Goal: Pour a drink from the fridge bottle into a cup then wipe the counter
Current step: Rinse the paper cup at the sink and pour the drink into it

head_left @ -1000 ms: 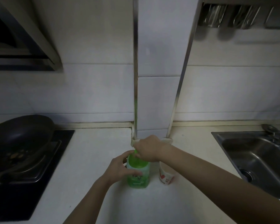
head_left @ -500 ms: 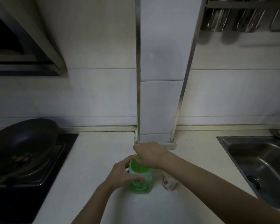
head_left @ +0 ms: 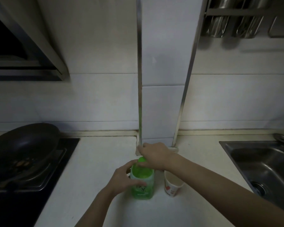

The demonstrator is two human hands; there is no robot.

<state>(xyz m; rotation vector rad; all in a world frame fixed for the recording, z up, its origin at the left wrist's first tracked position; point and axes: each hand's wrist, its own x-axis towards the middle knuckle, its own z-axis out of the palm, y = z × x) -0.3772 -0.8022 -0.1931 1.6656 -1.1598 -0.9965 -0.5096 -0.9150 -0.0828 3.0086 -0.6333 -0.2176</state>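
A green bottle (head_left: 142, 185) stands upright on the white counter (head_left: 97, 169). My left hand (head_left: 124, 178) wraps around its body from the left. My right hand (head_left: 153, 155) reaches over from the right and pinches the green cap (head_left: 142, 160) at the bottle's top. Just to the right of the bottle stands a white paper cup (head_left: 172, 185) with a red heart print, upright and partly under my right forearm.
A black frying pan (head_left: 23, 145) sits on the hob (head_left: 31, 177) at the left. A steel sink (head_left: 261, 166) is set into the counter at the right. A tiled pillar (head_left: 159, 95) rises behind the bottle, and utensils hang at top right.
The view has shifted slightly; the bottle and cup stay in place. My right hand has turned on the cap, which now shows beside my fingers.
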